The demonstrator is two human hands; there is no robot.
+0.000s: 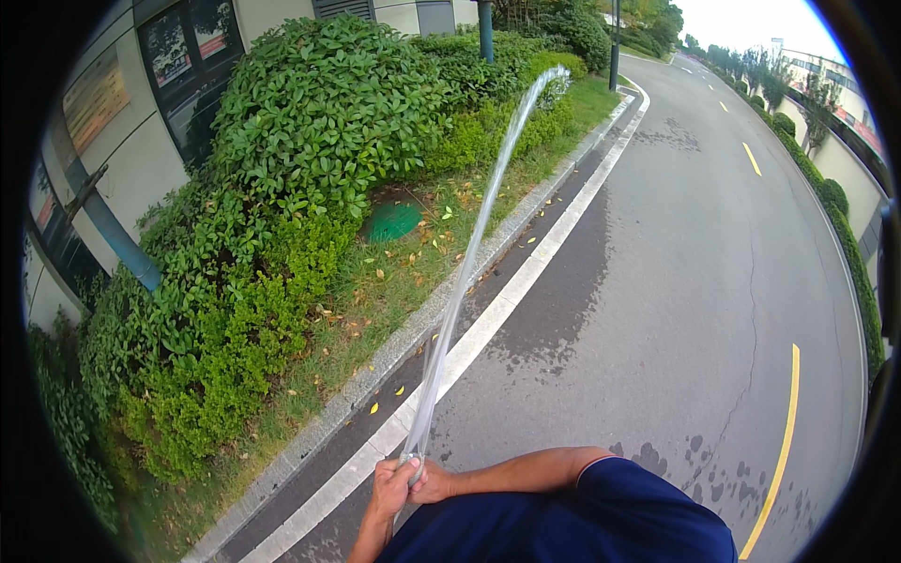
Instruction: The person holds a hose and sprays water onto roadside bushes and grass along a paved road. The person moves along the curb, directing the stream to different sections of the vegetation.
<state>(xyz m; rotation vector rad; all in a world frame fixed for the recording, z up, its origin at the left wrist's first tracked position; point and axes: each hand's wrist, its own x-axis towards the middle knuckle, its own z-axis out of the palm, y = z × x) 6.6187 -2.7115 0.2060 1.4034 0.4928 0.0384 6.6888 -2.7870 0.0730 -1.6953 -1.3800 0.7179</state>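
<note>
Both hands are together at the bottom middle, wrapped around the end of a pale hose [410, 464]. My left hand [389, 487] grips it from the left, with the thumb near its mouth. From the other side my right hand [432, 485] closes on the same hose end, its fingers partly hidden. A long jet of water [470, 264] leaves the hose, arches up and away, and breaks up over the low hedge [556, 112]. Most of the hose below the hands is hidden by the arms and the dark blue shirt.
A stone kerb [394, 352] edges a grass strip [366, 295] with a green round cover [393, 222]. Large bushes [324, 112] and a blue-wrapped trunk [120, 236] stand by a building. A lamp post [614, 56] rises beside the partly wet road [676, 281].
</note>
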